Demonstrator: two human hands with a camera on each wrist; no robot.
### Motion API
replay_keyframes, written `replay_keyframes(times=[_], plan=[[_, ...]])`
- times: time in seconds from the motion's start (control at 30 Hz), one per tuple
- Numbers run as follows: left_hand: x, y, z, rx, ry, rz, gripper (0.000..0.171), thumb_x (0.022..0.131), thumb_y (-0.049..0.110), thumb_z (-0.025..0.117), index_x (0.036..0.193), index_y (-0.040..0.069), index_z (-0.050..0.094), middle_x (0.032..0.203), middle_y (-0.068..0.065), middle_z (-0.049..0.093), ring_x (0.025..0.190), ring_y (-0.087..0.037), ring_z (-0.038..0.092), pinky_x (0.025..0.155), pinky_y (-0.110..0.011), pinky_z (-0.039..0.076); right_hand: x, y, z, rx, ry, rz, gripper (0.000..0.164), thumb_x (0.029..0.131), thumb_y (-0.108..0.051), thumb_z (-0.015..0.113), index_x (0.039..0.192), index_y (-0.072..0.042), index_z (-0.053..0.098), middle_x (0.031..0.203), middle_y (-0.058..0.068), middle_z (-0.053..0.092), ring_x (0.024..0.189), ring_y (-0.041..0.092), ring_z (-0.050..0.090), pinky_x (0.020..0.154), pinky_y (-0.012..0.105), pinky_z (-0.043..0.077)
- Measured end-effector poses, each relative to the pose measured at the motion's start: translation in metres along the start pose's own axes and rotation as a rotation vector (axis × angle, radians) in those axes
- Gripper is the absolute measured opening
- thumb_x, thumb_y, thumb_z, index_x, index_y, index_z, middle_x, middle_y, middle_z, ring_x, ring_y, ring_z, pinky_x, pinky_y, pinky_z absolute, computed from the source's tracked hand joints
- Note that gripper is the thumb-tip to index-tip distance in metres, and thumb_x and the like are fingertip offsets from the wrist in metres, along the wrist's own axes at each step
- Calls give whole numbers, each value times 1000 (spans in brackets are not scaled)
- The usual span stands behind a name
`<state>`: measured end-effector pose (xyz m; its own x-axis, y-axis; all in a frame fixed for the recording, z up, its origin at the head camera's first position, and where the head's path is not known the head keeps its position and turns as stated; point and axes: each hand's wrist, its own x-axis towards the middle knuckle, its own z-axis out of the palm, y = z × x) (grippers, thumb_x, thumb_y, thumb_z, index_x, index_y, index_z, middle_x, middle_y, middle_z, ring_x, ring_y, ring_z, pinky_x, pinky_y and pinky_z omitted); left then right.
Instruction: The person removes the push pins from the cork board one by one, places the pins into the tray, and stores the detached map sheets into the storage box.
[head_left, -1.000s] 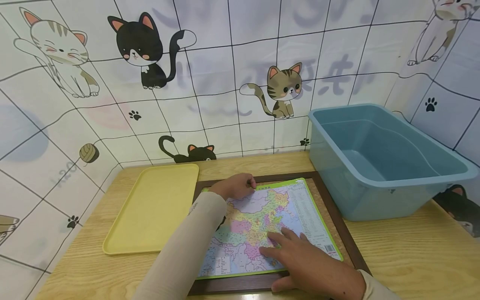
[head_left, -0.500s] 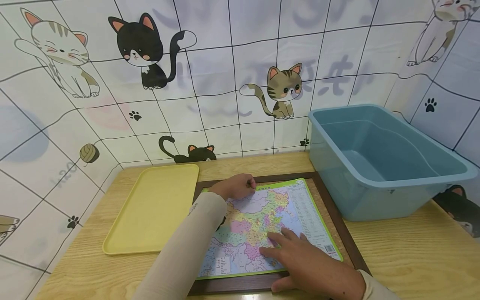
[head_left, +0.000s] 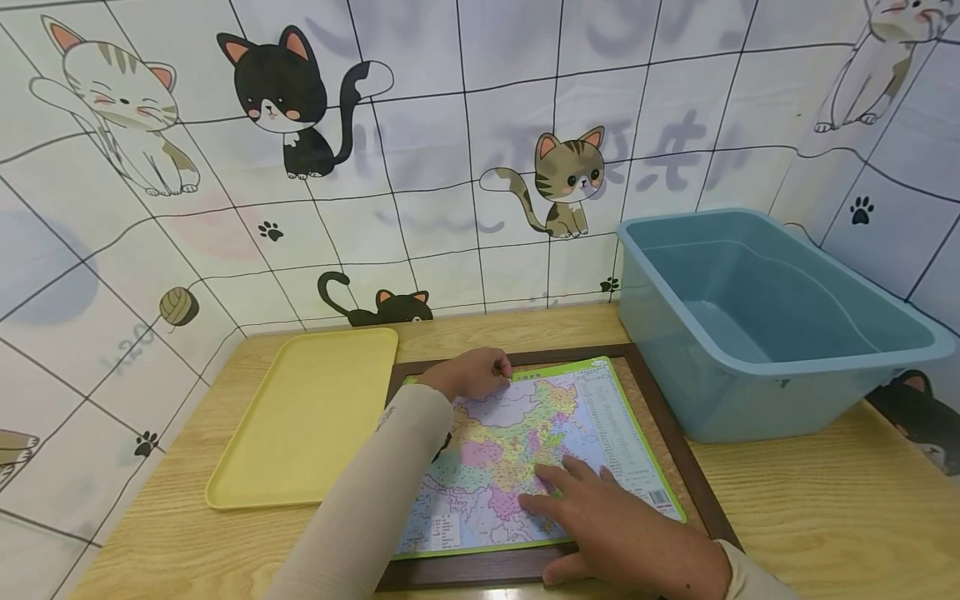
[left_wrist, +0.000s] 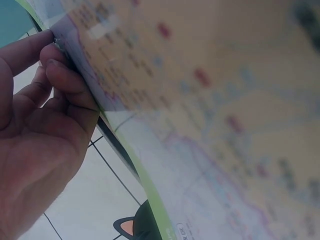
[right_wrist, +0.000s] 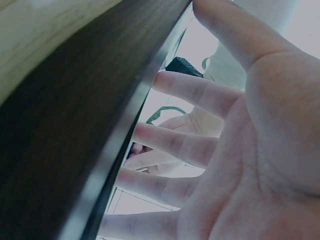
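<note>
A map sheet (head_left: 517, 450) with a green border lies on a cork board (head_left: 628, 392) with a dark brown frame (head_left: 675, 425). At the map's top edge, my left hand (head_left: 472, 372) has its fingers curled. Between its thumb and index fingertip, in the left wrist view, is a small shiny pin-like thing (left_wrist: 60, 43), mostly hidden. My right hand (head_left: 607, 512) rests on the lower right of the map with its fingers spread and fingertips down. Its thumb touches the frame's front side. In the right wrist view its palm (right_wrist: 260, 165) shows with nothing in it.
A yellow tray (head_left: 307, 417) lies to the left of the board on the wooden table (head_left: 810, 500). At the back right stands a deep blue plastic tub (head_left: 720, 400). A cat-patterned wall covering (head_left: 427, 208) closes off the back and sides.
</note>
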<state>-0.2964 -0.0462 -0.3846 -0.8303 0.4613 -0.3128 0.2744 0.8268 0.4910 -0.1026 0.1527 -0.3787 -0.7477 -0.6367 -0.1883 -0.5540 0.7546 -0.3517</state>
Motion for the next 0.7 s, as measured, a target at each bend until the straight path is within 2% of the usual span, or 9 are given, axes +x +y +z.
replay_keyframes(times=[0.47, 0.7], plan=[[1, -3, 1, -22, 1, -13, 6, 101, 23, 60, 103, 17, 60, 101, 0, 61, 86, -16, 52, 81, -33, 43, 0, 1, 1, -2, 7, -6, 74, 75, -59, 78, 139, -28, 59, 150, 11, 48, 139, 53, 37, 90, 78, 40], [2, -6, 0, -31, -7, 5, 6, 101, 23, 60, 102, 17, 61, 102, 0, 61, 85, -15, 53, 80, -33, 44, 0, 1, 1, -6, 8, -12, 74, 75, -58, 79, 139, -28, 59, 150, 11, 48, 139, 54, 37, 90, 77, 41]])
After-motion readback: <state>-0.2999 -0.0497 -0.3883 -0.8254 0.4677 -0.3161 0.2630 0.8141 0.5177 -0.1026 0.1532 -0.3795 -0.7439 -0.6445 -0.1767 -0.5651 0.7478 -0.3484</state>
